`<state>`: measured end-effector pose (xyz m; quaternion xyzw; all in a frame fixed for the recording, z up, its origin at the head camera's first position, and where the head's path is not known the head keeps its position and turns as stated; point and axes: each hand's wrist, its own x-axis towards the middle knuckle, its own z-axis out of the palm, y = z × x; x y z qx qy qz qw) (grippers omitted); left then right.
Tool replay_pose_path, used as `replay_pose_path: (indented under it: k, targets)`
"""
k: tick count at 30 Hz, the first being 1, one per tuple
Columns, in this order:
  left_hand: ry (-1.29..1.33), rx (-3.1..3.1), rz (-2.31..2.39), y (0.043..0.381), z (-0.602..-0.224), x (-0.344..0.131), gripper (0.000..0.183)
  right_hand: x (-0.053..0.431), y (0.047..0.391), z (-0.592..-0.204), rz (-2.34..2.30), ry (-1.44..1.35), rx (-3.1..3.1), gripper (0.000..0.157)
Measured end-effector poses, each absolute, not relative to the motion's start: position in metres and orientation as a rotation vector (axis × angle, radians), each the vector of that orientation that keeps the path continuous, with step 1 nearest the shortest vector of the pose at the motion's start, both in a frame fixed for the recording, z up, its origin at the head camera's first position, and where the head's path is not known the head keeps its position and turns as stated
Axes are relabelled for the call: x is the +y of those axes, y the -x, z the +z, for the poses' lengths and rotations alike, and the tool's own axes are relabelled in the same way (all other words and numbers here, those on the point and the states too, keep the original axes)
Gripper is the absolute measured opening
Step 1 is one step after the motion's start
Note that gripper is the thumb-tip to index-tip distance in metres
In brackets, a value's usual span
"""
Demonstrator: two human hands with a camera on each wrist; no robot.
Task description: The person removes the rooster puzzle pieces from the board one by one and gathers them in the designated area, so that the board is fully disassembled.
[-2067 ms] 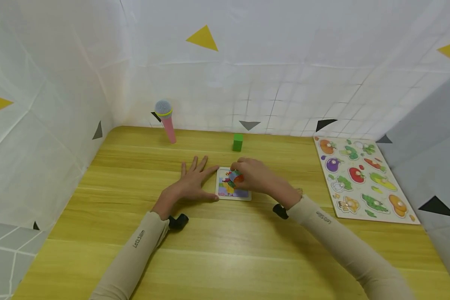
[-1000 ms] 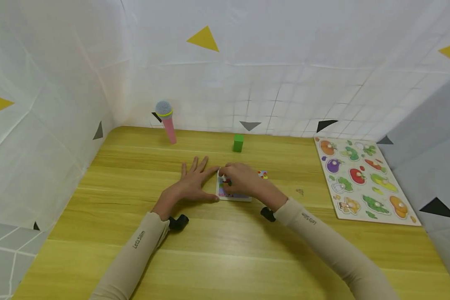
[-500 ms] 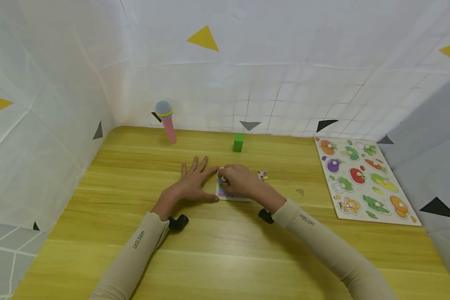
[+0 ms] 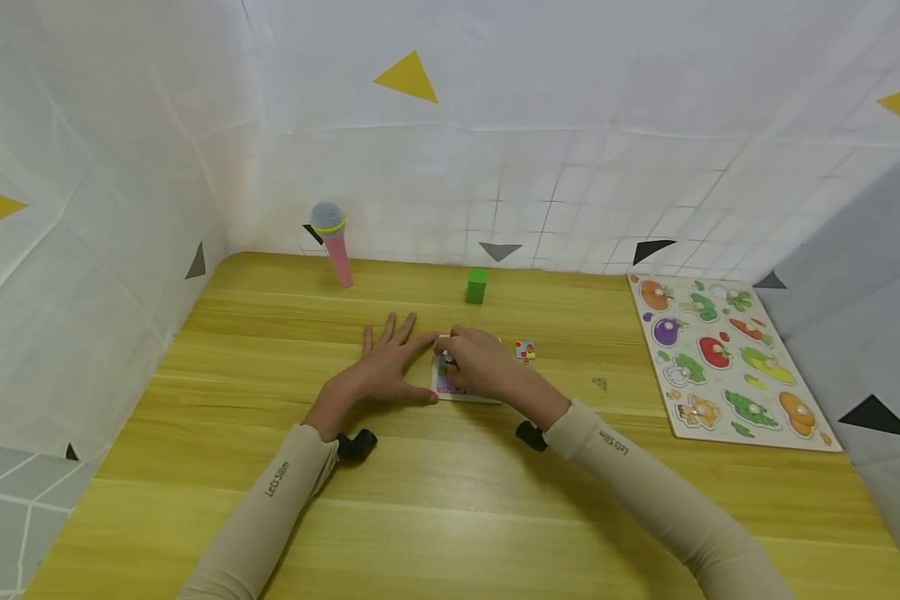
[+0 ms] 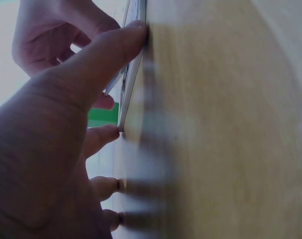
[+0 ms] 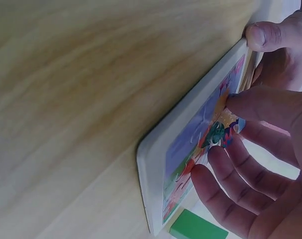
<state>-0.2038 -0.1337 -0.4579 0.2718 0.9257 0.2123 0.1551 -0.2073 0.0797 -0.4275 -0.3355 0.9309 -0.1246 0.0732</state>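
Observation:
A small jigsaw puzzle in a white-edged tray (image 4: 468, 398) lies flat on the wooden table. My left hand (image 4: 381, 368) rests with spread fingers at the tray's left side, its thumb and index fingertips touching the edge. Over the picture, my right hand (image 4: 483, 362) pinches a colourful puzzle piece (image 6: 232, 119) between thumb and fingers, near the tray's left part. In the left wrist view a piece's edge stands tilted up from the tray. Much of the picture is hidden under the right hand. Another loose puzzle piece (image 4: 525, 350) lies right of the tray.
A green block (image 4: 476, 286) stands behind the tray. A pink toy microphone (image 4: 337, 254) is at the back left, by the white cloth wall. At the right lies a vegetable peg board (image 4: 727, 367). Bare table (image 4: 420, 517) stretches in front of the hands.
My right hand has moved left over the tray with the piece, uncovering the loose piece on the right. Over the last half second it has barely shifted. The left hand stays put.

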Motion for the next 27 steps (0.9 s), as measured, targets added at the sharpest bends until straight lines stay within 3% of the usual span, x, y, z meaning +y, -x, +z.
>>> replay_pose_path:
  k: [27]
  targets:
    - [-0.773,2.665,0.598,0.2035,-0.459,-0.1343,0.1,0.0853,0.2029,-0.4266,-0.489,1.06,2.85,0.035]
